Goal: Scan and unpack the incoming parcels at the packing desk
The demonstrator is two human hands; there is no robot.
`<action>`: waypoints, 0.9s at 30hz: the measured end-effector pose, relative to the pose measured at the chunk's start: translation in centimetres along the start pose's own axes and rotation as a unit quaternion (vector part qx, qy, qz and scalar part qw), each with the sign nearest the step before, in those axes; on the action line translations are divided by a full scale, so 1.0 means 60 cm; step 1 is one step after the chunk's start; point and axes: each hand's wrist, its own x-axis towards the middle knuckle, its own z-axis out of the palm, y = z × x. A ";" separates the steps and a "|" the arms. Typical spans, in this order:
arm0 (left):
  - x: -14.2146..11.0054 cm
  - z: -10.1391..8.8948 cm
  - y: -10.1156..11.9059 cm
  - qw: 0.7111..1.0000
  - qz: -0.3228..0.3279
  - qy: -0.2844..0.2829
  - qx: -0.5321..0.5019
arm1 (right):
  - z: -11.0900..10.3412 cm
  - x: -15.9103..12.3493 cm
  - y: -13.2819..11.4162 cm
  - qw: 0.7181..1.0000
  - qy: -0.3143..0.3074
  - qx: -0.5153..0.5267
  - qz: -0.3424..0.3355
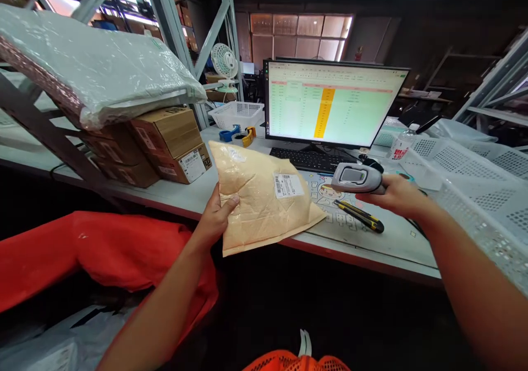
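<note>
My left hand [216,214] grips the left edge of a yellowish padded envelope [264,211], thumb on its front face. A white barcode label [289,185] is stuck near its upper right, and the envelope tilts over the desk's front edge. Closed around the handle of a grey barcode scanner [355,178] is my right hand [398,195]; the scanner's head points left, toward the labelled envelope. Beneath the scanner, a yellow and black utility knife [358,216] lies on a printed desk mat [396,239].
Behind the envelope stand a black keyboard [307,160] and a monitor [330,104] showing a spreadsheet. Cardboard boxes [165,145] and a plastic-wrapped package [103,68] are stacked left. White baskets [474,178] and a bottle [402,141] occupy the right. A red sack [124,250] hangs below, left.
</note>
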 end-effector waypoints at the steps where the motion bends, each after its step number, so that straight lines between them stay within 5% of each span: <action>1: 0.006 -0.010 -0.011 1.000 -0.020 0.006 0.000 | 0.011 0.007 0.022 0.999 0.009 -0.026 0.023; 7: 0.062 -0.105 -0.085 0.980 -0.172 0.065 0.080 | 0.093 0.021 0.179 0.951 0.037 -0.233 0.202; 9: 0.082 -0.131 -0.099 0.959 -0.161 0.120 0.197 | 0.112 0.014 0.217 0.939 0.040 -0.252 0.229; 11: 0.101 -0.144 -0.111 0.924 -0.086 0.145 0.344 | 0.116 0.010 0.236 0.938 0.038 -0.259 0.230; 14: 0.122 -0.139 -0.131 0.879 0.013 0.082 0.469 | 0.097 0.028 0.224 0.930 0.057 -0.277 0.236; 17: 0.129 -0.120 -0.154 0.876 0.015 0.026 0.482 | 0.081 0.089 0.185 0.933 0.113 -0.279 0.199; 21: 0.130 -0.115 -0.171 0.879 -0.003 0.038 0.476 | 0.107 0.204 0.163 0.956 0.024 -0.238 0.171; 24: 0.130 -0.121 -0.155 0.900 -0.023 0.053 0.431 | 0.136 0.263 0.177 0.958 -0.013 -0.230 0.171; 27: 0.111 -0.111 -0.093 0.936 -0.019 0.087 0.340 | 0.148 0.290 0.199 0.952 -0.014 -0.236 0.192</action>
